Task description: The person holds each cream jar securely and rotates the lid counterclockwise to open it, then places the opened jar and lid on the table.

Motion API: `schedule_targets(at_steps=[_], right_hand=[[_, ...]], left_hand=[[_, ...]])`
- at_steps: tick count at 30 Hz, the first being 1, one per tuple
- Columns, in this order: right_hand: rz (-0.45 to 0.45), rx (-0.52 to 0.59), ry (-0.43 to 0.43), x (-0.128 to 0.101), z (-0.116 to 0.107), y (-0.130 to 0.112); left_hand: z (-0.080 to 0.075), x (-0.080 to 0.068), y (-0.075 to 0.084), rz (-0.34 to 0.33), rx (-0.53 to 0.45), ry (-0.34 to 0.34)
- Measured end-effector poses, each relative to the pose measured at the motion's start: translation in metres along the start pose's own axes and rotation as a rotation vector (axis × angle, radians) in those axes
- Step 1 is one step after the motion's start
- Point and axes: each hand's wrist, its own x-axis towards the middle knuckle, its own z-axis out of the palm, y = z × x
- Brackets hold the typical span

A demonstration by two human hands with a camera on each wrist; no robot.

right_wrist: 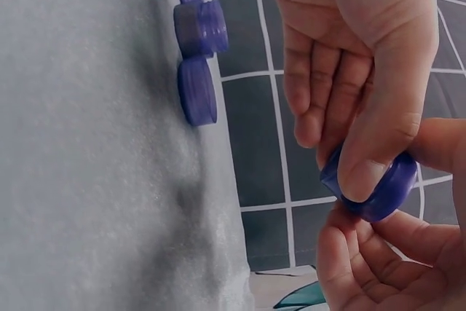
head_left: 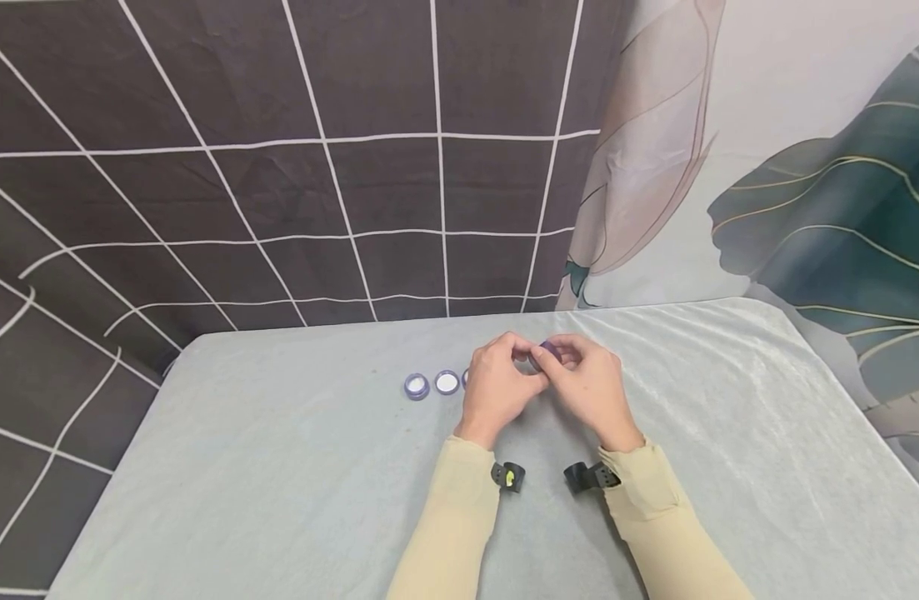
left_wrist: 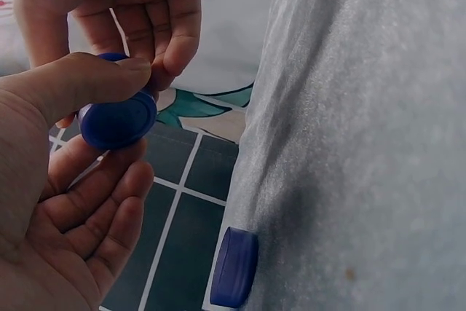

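Note:
Above the table, both hands come together on a small round purple jar, which looks bluer in the left wrist view. My left hand pinches it, with the thumb lying across the jar and the other fingers below. From the opposite side my right hand grips the jar, thumb pressed over its side. Fingers of both hands hide part of it. Left of the hands, a round purple piece with a white centre and a similar one lie on the table. A third is mostly hidden behind my left hand.
A pale grey cloth covers the table. In the right wrist view, purple round pieces stand in a row near the table's far edge. A dark gridded curtain hangs behind, with a leaf-patterned one at the right.

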Motion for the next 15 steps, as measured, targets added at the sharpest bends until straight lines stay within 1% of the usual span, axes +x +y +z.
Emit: schedule_targets(at_steps=[7, 15], right_hand=[[0.009, 0.040, -0.031, 0.0006, -0.0019, -0.0005], [-0.004, 0.044, -0.040, 0.0010, -0.0027, -0.0004]], left_hand=[[-0.0010, 0.0002, -0.0003, -0.014, 0.003, -0.012], [-0.0015, 0.0004, -0.0004, -0.007, 0.006, -0.008]])
